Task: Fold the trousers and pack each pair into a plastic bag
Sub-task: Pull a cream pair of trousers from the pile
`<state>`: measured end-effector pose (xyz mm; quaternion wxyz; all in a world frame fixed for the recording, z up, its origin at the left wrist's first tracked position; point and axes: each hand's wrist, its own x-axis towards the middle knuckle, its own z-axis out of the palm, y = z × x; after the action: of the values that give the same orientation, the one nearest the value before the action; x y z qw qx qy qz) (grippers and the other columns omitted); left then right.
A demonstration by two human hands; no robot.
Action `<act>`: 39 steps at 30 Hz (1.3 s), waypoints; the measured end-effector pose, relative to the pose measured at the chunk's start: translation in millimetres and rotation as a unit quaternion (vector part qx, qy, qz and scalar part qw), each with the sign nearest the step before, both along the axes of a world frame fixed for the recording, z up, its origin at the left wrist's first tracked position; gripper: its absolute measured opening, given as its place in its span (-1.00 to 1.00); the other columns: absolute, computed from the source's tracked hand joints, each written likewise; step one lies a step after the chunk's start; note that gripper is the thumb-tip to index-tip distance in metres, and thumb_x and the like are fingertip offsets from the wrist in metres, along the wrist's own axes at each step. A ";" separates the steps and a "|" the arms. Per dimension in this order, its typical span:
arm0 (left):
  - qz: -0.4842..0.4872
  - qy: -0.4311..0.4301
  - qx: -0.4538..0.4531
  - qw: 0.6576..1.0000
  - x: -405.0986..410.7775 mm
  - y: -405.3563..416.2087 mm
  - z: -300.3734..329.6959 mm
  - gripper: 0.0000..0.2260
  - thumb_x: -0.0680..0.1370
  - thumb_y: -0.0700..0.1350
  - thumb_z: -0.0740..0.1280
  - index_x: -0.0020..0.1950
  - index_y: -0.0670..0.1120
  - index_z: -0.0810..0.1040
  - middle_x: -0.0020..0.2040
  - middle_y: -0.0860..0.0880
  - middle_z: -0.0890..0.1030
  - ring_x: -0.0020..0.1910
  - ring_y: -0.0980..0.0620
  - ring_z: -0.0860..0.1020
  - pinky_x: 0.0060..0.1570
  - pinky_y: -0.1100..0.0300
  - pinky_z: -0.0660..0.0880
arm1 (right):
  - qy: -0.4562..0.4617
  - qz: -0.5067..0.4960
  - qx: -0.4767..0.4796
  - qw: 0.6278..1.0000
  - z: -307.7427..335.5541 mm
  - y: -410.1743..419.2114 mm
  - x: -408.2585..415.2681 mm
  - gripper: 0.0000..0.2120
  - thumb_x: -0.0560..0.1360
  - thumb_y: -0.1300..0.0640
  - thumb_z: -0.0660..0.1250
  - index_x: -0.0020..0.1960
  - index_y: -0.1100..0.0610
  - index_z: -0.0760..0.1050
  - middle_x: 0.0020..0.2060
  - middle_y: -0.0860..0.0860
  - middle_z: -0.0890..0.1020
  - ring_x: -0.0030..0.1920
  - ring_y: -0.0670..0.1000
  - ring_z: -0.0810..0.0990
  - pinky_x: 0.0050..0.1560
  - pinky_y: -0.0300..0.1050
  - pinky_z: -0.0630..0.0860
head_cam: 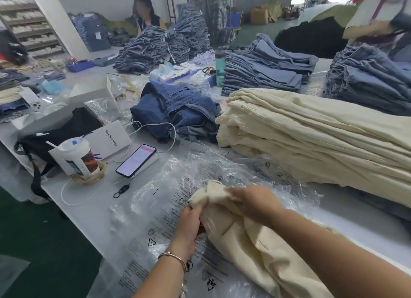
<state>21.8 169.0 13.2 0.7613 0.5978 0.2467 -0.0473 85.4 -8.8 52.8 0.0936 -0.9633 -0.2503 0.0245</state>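
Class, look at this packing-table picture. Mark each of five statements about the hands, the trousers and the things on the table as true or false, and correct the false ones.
1. Both hands hold the cream trousers. True: the left hand and the right hand grip one end.
2. The trousers lie on clear plastic bags. True.
3. The stack of cream trousers is to the person's left. False: it is to the right.
4. The phone has a dark screen. False: its screen is lit.
5. The cup with a straw lies tipped over. False: it stands upright.
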 end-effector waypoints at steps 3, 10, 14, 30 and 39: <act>0.003 0.010 -0.002 1.000 0.7 8.3 0.0 -0.81 0.46 -0.13 0.43 -0.04 -0.24 0.60 -0.23 -0.17 0.64 -0.26 -0.13 0.62 -0.22 0.06 0.54 | -0.093 -0.205 0.106 0.969 16.7 -18.8 24.2 -0.69 0.58 0.09 0.11 0.29 -0.04 0.41 -0.11 0.14 0.66 -0.16 0.22 0.58 -0.27 -0.05 0.40; -0.056 -0.054 -0.022 0.997 3.4 3.5 9.5 -0.84 0.55 -0.18 0.31 -0.05 -0.24 0.64 -0.11 -0.27 0.66 -0.13 -0.20 0.65 -0.23 0.02 0.59 | -0.092 0.049 0.028 0.994 10.0 8.0 -14.0 -0.44 0.60 -0.08 0.14 0.52 -0.25 0.00 0.09 -0.02 0.56 -0.08 0.11 0.60 -0.20 -0.08 0.50; -0.066 -0.066 -0.031 0.995 3.3 3.9 9.7 -0.76 0.57 -0.21 0.18 -0.01 -0.25 0.63 -0.09 -0.30 0.63 -0.10 -0.18 0.64 -0.20 -0.02 0.58 | -0.056 0.096 -0.022 0.994 -3.0 17.0 -24.6 -0.41 0.60 -0.06 0.15 0.54 -0.22 -0.06 0.10 0.03 0.50 -0.02 0.14 0.57 -0.21 -0.04 0.35; -0.120 -0.160 0.065 0.978 20.1 -20.4 50.9 -0.83 0.50 0.01 0.34 -0.13 -0.03 0.69 -0.09 -0.11 0.69 -0.04 -0.08 0.66 0.02 0.05 0.55 | -0.153 -0.183 -0.011 0.971 15.8 -36.7 -49.1 -0.61 0.50 0.12 0.10 0.31 0.00 0.34 0.07 -0.02 0.59 0.08 0.09 0.55 0.04 -0.01 0.34; -0.129 -0.128 -0.203 0.962 50.1 -29.9 82.5 -0.63 0.58 -0.02 0.23 0.33 -0.17 0.48 0.22 -0.19 0.59 0.20 -0.16 0.56 0.17 -0.09 0.51 | -0.141 -0.261 -0.048 0.954 -0.6 -97.7 -68.2 -0.52 0.53 0.06 0.24 0.43 0.09 0.28 0.13 0.07 0.56 0.11 0.14 0.54 0.03 0.02 0.40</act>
<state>71.9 139.1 95.7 0.8796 0.4581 0.0532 -0.1171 17.2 -106.4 52.2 0.0139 -0.9920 0.0008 -0.1251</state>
